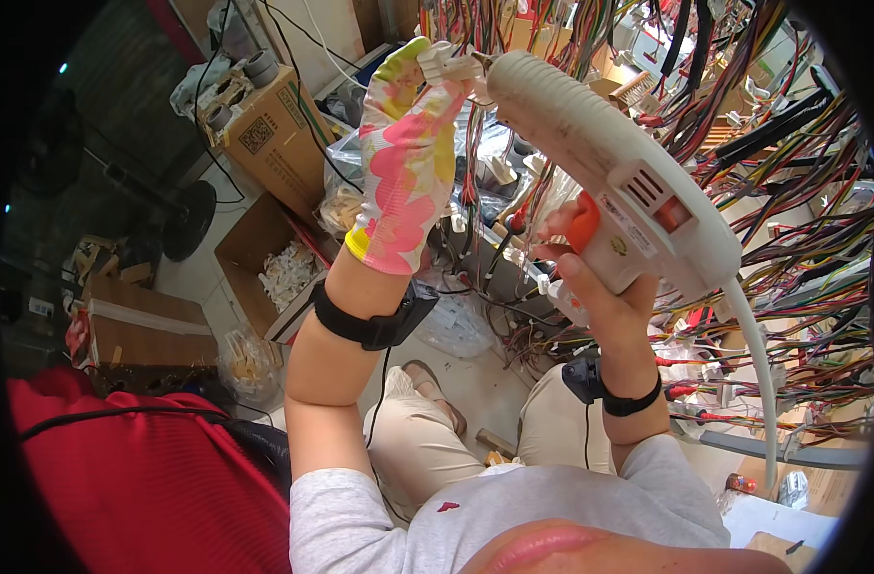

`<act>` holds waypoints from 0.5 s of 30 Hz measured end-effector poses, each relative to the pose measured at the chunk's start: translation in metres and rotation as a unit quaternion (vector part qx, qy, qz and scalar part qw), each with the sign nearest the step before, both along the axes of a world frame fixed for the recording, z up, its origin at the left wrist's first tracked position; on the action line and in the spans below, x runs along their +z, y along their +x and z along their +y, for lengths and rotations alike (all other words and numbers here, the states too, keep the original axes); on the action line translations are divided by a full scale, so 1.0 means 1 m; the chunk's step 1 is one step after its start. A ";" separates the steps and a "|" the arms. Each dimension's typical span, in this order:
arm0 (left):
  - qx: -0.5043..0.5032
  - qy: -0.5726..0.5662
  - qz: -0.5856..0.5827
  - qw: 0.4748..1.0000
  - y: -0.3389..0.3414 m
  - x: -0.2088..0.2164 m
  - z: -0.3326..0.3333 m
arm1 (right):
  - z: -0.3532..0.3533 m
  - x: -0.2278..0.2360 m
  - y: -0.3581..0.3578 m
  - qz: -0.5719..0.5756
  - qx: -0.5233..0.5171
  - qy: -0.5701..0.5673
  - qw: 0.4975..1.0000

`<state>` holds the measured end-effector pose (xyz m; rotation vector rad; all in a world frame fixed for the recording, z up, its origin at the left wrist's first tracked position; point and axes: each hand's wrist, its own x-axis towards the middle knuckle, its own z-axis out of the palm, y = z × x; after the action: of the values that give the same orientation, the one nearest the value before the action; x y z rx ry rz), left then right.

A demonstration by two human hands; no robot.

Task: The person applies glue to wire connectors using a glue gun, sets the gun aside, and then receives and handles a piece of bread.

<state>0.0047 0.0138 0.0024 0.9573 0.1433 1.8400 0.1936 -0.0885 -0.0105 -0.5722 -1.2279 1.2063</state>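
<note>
Now we see the right hand wrapped around the grip of a white glue gun, one finger on its orange trigger. Its long body runs up and to the left, so the nozzle touches a small white connector. The gloved left hand pinches this connector with closed fingertips, high before the hanging coloured wires.

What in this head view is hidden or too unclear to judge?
- Nozzle tip of the glue gun: hidden behind the white connector.
- Left hand: fingertips covered by a patterned glove.
- Glue gun's cord: end cut off near the lower edge.
- Wire harness: strands too tangled to trace.
</note>
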 end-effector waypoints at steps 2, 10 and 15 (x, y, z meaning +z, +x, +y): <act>-0.008 0.009 -0.002 1.000 0.000 0.001 -0.001 | 0.000 0.000 0.000 -0.013 0.000 -0.005 1.000; 0.002 -0.027 -0.001 1.000 0.002 0.004 -0.005 | -0.002 -0.001 -0.002 -0.021 0.010 0.002 1.000; -0.015 -0.045 -0.004 0.999 0.000 0.003 -0.007 | -0.003 -0.002 -0.005 -0.016 0.023 0.008 1.000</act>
<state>0.0044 0.0072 0.0052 0.8841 0.2038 1.7936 0.1888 -0.0911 -0.0129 -0.5562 -1.2825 1.2300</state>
